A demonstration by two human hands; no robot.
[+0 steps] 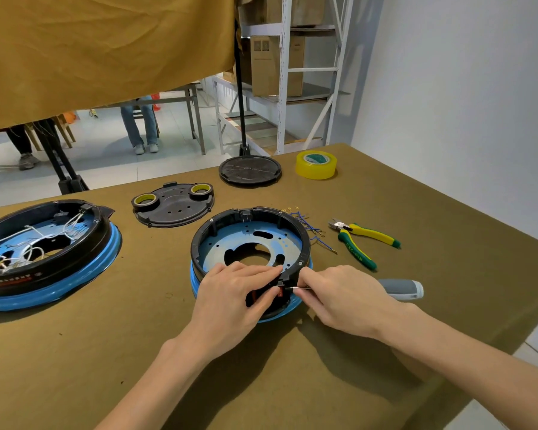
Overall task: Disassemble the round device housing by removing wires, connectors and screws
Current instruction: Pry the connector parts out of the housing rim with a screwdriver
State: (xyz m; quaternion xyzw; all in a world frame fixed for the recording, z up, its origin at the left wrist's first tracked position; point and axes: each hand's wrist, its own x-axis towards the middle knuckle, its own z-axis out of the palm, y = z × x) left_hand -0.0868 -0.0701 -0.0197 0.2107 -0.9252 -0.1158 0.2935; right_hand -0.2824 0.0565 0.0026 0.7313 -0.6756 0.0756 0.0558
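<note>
Round black-rimmed housing (250,243) with blue base is laid open-side up, mid-table, emptied; cut blue wires (311,226) are piled just beside it.

A yellow tape roll (316,164) sits at the table's (416,212) far edge — metal shelving (292,72) with cardboard boxes (275,65) stands beyond.

Two bare forearms come in from the lower edge, each ending in a bare hand. The left hand (230,293) and the right hand (342,297) carry no gloves, and no ring, watch, strap or band shows on the fingers or wrists. No sleeve cuff reaches into view on either arm; both forearms are uncovered right to the frame edge, so any clothing sits higher up. The fingernails look short and unpainted, though the wide-angle view is too soft to be sure. The wrists are slim and the fingers long and slender.
</note>
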